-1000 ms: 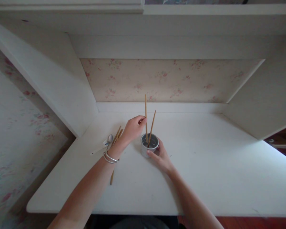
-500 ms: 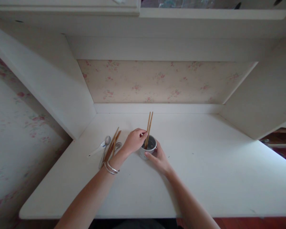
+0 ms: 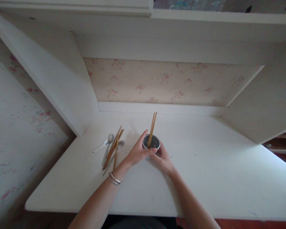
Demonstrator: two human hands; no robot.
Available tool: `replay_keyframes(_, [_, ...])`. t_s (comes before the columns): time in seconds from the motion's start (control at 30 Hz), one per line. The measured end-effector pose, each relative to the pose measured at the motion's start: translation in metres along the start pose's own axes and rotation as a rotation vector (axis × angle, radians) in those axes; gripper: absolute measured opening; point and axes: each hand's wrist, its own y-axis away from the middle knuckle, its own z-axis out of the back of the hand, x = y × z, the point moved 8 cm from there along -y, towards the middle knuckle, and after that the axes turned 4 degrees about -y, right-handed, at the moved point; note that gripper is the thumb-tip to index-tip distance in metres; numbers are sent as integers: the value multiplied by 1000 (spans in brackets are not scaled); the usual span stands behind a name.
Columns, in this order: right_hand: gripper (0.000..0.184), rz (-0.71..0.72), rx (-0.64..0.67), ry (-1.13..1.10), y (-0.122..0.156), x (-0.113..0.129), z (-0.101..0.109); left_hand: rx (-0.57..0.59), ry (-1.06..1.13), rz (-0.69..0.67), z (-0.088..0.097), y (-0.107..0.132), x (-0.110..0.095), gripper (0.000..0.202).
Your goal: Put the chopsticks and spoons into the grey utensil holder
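Note:
A round utensil holder [image 3: 159, 147] with a dark inside and drain holes in its bottom is between my hands on the white desk. My left hand [image 3: 139, 151] wraps its left side, thumb across the front rim. My right hand [image 3: 163, 158] grips it from the right and below. Two wooden chopsticks [image 3: 153, 128] stand in the holder, leaning slightly right. Left of my left hand lie several loose chopsticks [image 3: 113, 148], a metal spoon [image 3: 111, 138], a white spoon [image 3: 100, 147] and another metal spoon [image 3: 121, 144] partly beneath a chopstick.
The white desk [image 3: 205, 178] has a rounded front left corner. Side panels [image 3: 50, 70] and an overhead shelf [image 3: 171, 47] enclose it, with a floral back wall [image 3: 166, 81] behind. Small dark specks lie to the right of the holder.
My left hand has let go of the chopsticks and closed around the holder's left side. The chopsticks now stand on their own. The camera view has shifted slightly.

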Motion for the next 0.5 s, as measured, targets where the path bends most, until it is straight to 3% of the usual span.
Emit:
replay_keyframes(0.07, [63, -1, 3, -13, 2, -2, 2, -21, 93, -6, -4, 6, 6, 108])
replay_keyframes(0.17, [74, -10, -77, 11, 8, -2, 14, -94, 138, -13, -4, 9, 14, 106])
replay_keyframes(0.23, [78, 69, -222, 27, 13, 10, 28, -145, 113, -23, -2, 10, 19, 102])
replay_keyframes(0.33, [64, 287, -481, 76, 25, 45, 41, -186, 78, -37, -3, 10, 25, 102])
replay_keyframes(0.43, [36, 362, -582, 275, 26, 81, 17, -170, 140, -46, -7, 8, 29, 102])
replay_keyframes(0.5, [20, 308, -459, 450, 12, 97, -20, -139, 204, -42, -11, 7, 32, 94])
